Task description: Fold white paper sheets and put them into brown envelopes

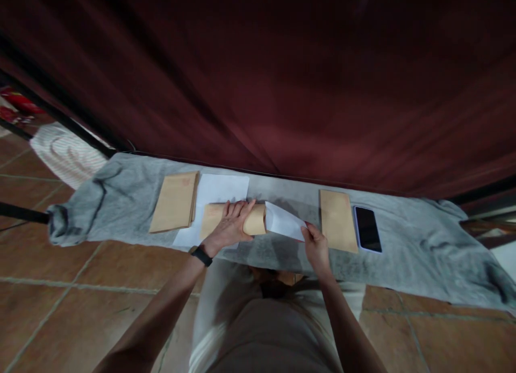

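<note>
My left hand (234,222) lies across a brown paper envelope (210,216), thumb near its lower edge and fingers over its upper edge, gripping it. The envelope's right end gapes slightly. A folded white paper (285,221) has its left end at that opening; whether any of it is inside I cannot tell. My right hand (316,246) is closed on the paper's right end, where a thin reddish edge shows. Under the envelope lie white sheets (223,186), partly hidden by it and my left hand.
A stack of brown envelopes (174,202) lies at the left of the grey cloth-covered bench (423,244). To the right are another brown envelope (337,220) and a phone (367,229). A dark red curtain (258,93) hangs behind. Striped cloth (68,152) sits at far left.
</note>
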The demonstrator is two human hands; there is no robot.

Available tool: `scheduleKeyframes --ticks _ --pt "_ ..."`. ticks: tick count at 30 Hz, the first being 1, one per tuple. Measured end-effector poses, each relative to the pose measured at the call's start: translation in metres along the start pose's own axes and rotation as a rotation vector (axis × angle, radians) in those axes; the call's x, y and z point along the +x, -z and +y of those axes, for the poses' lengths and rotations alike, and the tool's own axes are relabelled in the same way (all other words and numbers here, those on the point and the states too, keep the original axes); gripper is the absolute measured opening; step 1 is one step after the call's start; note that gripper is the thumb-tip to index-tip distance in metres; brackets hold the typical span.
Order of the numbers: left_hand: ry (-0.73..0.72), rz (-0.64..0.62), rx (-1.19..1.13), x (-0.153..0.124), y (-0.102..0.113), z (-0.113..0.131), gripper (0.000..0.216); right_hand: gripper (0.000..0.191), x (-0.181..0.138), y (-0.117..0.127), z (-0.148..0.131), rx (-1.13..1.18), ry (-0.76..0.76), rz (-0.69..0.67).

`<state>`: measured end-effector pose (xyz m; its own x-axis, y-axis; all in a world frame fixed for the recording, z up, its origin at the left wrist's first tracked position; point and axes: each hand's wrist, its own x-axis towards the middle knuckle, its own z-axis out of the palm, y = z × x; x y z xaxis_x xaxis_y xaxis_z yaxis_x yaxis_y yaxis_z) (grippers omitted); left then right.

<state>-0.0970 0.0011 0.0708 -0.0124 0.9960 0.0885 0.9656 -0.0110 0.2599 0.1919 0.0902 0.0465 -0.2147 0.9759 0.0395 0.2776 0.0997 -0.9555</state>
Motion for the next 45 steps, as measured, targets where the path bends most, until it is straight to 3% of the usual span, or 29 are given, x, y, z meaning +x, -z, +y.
scheduleKeyframes --ticks 11,15,28,45 --pt "-0.030 0.058 0.116 -0.001 -0.005 0.006 0.121 0.037 0.008 0.012 0.004 -0.063 -0.044 -0.165" --pt "-0.053 0.060 0.126 0.000 -0.006 0.010 0.122 0.035 0.011 0.013 0.007 -0.138 -0.008 -0.164" --pt "-0.165 -0.009 0.072 0.006 -0.006 0.041 0.114 0.056 -0.002 0.006 0.015 -0.020 -0.157 -0.210" --pt "-0.321 -0.005 0.162 0.016 0.005 0.089 0.089 0.034 -0.013 -0.002 0.026 0.138 -0.223 -0.392"
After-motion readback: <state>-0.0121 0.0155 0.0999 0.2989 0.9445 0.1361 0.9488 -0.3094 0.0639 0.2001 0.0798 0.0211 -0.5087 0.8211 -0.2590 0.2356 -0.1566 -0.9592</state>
